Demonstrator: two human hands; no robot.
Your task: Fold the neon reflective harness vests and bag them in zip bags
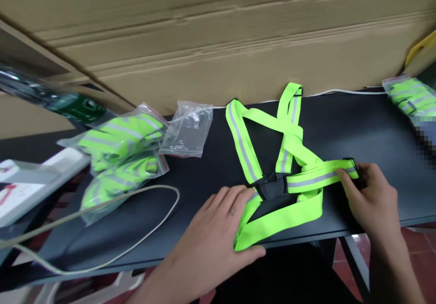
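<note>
A neon-yellow reflective vest point(291, 133) made of elastic straps with grey stripes lies on the dark table, its straps crossing at the back. Its black side-release buckle point(273, 186) sits fastened near the middle. My right hand point(371, 199) pinches the end of the waist strap by a black slider, thumb on top. My left hand point(223, 231) rests on the looped strap left of the buckle, fingers laid over it and thumb stretched out apart. Part of that strap is hidden under the fingers.
Bagged reflective vests point(119, 140) lie at left, beside a clear zip bag point(189, 129). Another bagged vest point(413, 96) is at far right. A white cable point(163, 226) loops across the left front edge. A bottle point(78, 106) and white box point(41, 181) stand left; cardboard point(238, 45) walls the back.
</note>
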